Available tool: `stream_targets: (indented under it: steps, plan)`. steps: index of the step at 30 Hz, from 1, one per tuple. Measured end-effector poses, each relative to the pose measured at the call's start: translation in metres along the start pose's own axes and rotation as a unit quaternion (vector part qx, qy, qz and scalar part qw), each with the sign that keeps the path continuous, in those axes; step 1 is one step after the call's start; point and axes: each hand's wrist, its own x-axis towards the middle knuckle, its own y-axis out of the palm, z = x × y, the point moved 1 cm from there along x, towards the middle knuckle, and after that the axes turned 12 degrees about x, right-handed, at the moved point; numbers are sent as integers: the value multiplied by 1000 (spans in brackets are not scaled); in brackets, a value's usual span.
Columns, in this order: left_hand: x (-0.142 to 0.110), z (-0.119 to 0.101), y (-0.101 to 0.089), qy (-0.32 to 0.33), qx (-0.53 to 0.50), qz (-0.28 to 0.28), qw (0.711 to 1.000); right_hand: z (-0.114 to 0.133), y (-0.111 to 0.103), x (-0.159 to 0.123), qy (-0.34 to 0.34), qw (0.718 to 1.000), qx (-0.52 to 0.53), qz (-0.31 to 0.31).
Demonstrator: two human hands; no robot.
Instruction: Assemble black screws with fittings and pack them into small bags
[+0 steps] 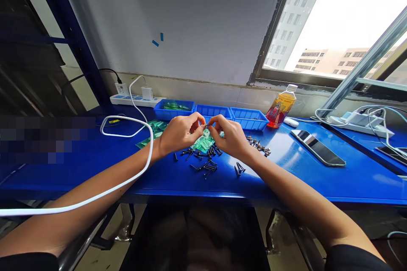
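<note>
My left hand (181, 132) and my right hand (231, 135) meet above the table with thumbs and fingers pinched. Between their fingertips is a small dark screw (208, 125), partly hidden by the fingers. Under the hands lies a heap of small clear-green plastic bags (203, 142). Loose black screws (208, 165) are scattered in front of it, with a small group of black screws (239, 169) off to the right. Beside my right wrist are several shorter metal fasteners (259, 146), too small to tell exactly.
Three blue bins (249, 119) stand in a row behind my hands; the left one contains green bags (174, 106). A drink bottle (281, 106) and a phone (318, 148) are to the right. A white cable (121, 184) crosses over my left forearm from a power strip (136, 100).
</note>
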Motion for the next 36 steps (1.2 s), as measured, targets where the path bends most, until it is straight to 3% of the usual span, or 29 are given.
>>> stream_targets:
  steps: [18,36]
  plan:
    - [-1,1,1,20,3,-42,999,0,-1,0,-4,1000,-10,-11]
    - [-2,2,1,33,5,-32,999,1,-2,0,-22,1000,-11,-12]
